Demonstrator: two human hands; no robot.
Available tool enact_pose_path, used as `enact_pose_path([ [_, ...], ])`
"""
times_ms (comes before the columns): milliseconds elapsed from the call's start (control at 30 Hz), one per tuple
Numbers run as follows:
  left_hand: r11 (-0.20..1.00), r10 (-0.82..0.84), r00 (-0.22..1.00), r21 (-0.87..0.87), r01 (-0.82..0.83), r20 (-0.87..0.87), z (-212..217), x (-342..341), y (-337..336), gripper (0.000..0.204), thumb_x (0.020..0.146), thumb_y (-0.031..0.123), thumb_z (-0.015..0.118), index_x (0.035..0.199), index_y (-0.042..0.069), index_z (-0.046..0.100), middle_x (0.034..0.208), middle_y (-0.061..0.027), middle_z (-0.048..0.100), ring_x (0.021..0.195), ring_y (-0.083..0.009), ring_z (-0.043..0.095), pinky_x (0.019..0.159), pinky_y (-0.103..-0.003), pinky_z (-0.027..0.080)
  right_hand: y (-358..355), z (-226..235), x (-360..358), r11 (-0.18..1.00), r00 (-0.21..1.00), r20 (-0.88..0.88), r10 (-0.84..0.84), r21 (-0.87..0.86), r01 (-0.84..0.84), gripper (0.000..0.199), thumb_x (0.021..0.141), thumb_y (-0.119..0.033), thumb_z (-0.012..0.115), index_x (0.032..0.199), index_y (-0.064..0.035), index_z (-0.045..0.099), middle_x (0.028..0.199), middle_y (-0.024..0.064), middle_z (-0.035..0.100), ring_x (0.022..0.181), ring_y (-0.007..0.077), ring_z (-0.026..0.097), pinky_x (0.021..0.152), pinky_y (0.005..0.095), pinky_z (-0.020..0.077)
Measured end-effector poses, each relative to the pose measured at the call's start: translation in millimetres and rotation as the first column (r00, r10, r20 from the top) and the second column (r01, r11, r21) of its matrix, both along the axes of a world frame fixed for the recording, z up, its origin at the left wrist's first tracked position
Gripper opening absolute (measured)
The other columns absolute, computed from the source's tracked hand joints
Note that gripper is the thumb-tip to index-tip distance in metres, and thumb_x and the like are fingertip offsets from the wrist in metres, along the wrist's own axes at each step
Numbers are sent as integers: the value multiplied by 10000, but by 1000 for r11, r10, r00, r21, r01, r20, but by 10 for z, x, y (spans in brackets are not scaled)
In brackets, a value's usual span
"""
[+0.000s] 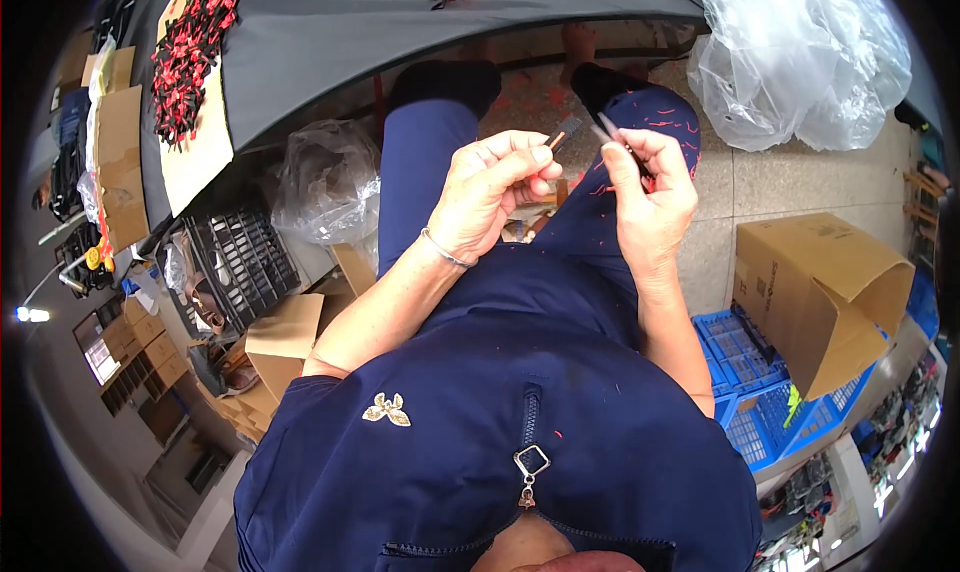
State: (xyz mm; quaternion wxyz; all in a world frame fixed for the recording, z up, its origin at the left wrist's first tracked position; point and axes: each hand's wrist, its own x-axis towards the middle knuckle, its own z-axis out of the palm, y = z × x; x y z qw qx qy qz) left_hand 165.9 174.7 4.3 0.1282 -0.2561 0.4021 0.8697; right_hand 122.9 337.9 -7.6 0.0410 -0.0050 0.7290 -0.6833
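Dozens of small black-and-red pieces (pixel 195 62) lie tangled at far left on a flat tan cardboard sheet (pixel 205 157), which rests on the smooth dark counter (pixel 330 32). Right of these slumps a crinkled clear bag (pixel 325 187). Next, the left hand (pixel 485 187) has its grip pinching a thin dark strip (pixel 568 130) between thumb and fingers; the strip's long axis slants from near left to far right. Just beside its free end, apart from it, are the slim, pointed metal tips of a small tool (pixel 615 138), aimed far left. The right hand (pixel 652 197) has its grip pressed around that tool. Fine red scraps (pixel 672 124) dot the blue trouser leg. At right, a stiff cardboard box (pixel 790 272) overlaps latticed blue crates (pixel 745 432).
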Motion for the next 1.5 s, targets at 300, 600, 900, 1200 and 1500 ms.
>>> enact_pose_path([
  [300,839,-169,983,-534,102,-77,117,48,163,207,791,37,705,981,7,632,822,-55,663,714,-93,628,675,-201,508,-114,76,-150,925,896,332,295,-333,-181,108,842,-81,664,845,-10,583,693,4,600,615,27,538,544,178,439],
  [600,834,-110,991,-550,51,-76,66,59,63,207,853,84,654,1023,-33,637,842,-74,678,660,-82,623,621,-208,510,-127,64,-64,976,973,191,126,-201,-87,256,823,-105,703,1010,13,575,846,64,636,730,76,589,666,214,473],
  [900,985,-19,1000,-169,19,2,71,24,-37,190,851,104,649,1005,-8,641,808,-59,663,619,-57,564,595,-192,477,-76,46,35,877,901,-385,201,480,10,170,752,-122,747,849,-36,637,738,69,646,650,189,617,587,283,490],
  [1200,993,62,998,-101,-63,-16,72,89,-208,193,846,107,650,997,-12,640,808,-58,659,619,-70,556,601,-211,478,-318,120,-17,918,951,-215,221,376,-128,129,762,-115,737,806,-37,645,722,82,644,643,197,620,597,289,489],
  [1500,778,246,933,-521,-351,-261,332,22,-1168,192,848,153,651,963,0,637,828,-78,665,658,-105,605,618,-229,496,-305,-48,-89,980,984,33,175,89,-177,114,840,-13,661,936,3,600,860,27,636,767,71,577,723,201,460],
])
